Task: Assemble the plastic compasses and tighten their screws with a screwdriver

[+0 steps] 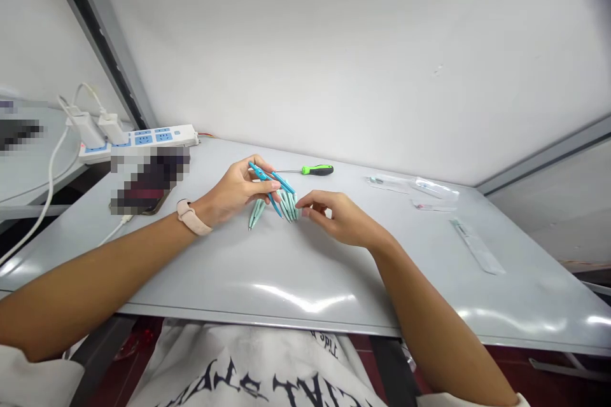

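My left hand [238, 184] holds a blue drawing compass [260, 173] above the table, its two legs spread and pointing down to the right. Below it, several mint-green compasses [289, 206] lie side by side on the table, partly covered by my left hand and the blue compass. Another mint-green compass [256, 214] lies a little to their left at a slant. My right hand [341, 217] is at the right end of the row, with its fingers curled and the thumb close to the index fingertip. Whether anything small sits in that pinch is too fine to tell.
Behind my hands lies a screwdriver [317, 170] with a green and black handle. Clear plastic packets [434, 189] and a long sleeve [477, 247] are on the right. A phone [150, 181], a white cable and a power strip [184, 135] with plugged-in chargers occupy the left.
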